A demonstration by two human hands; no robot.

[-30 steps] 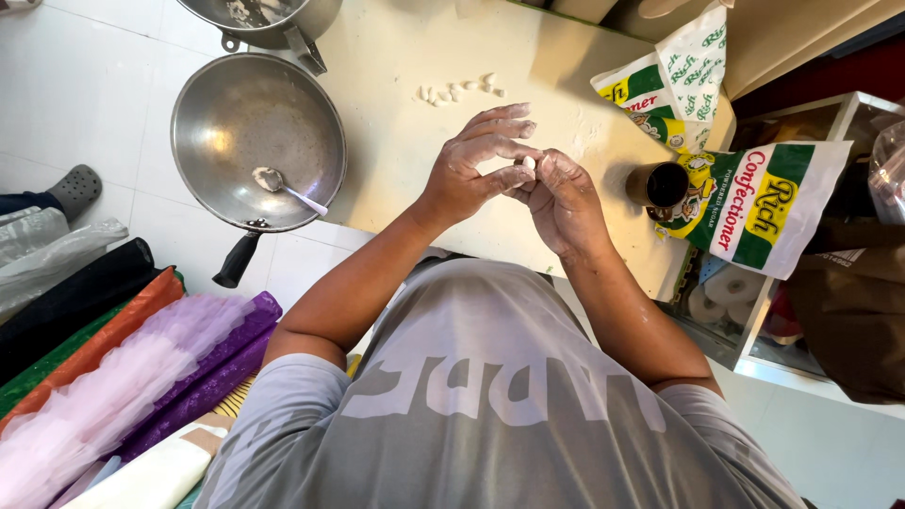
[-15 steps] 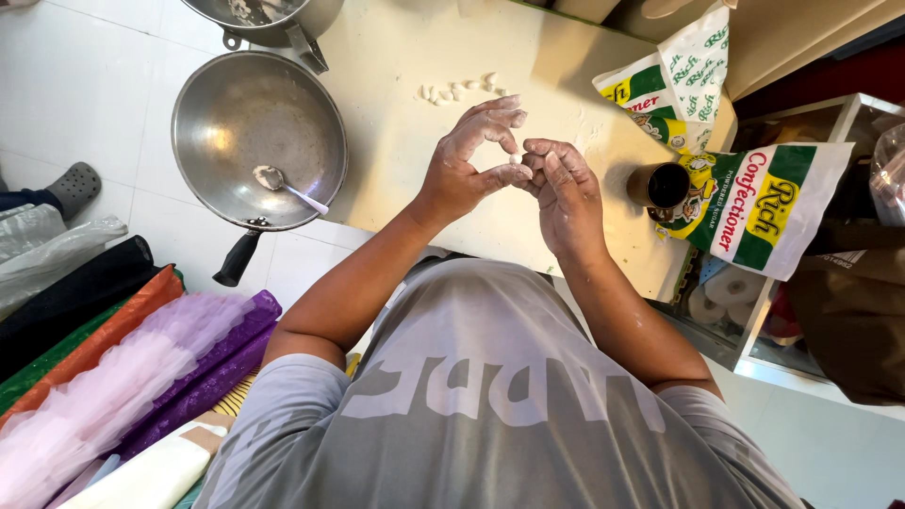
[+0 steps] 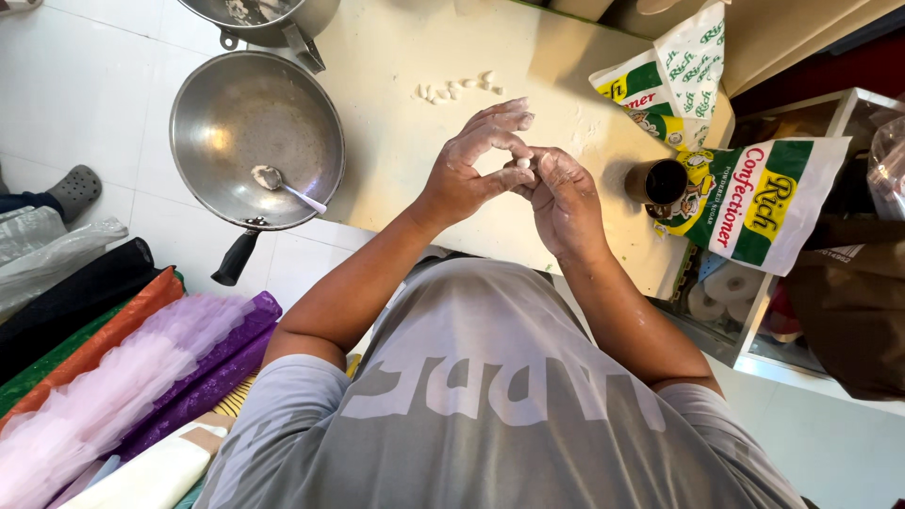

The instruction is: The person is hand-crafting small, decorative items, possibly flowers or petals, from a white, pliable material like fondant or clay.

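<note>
My left hand (image 3: 471,165) and my right hand (image 3: 566,198) meet over a pale board (image 3: 405,66), both dusted white. Between their fingertips they pinch a small white piece of dough (image 3: 523,162). A short row of several small white dough pieces (image 3: 457,88) lies on the board beyond my hands. A round metal pan (image 3: 247,137) with a black handle and a spoon (image 3: 287,188) inside sits on the white tiled floor to the left of my left hand.
A dark cylindrical cup (image 3: 657,182) stands right of my right hand, beside two white-and-green bags (image 3: 754,203). A second metal pot (image 3: 259,19) is at the top. Rolled fabrics (image 3: 113,377) lie at lower left, a grey shoe (image 3: 74,187) at the left edge.
My fingers have shifted slightly around the dough piece; both hands stay together over the board.
</note>
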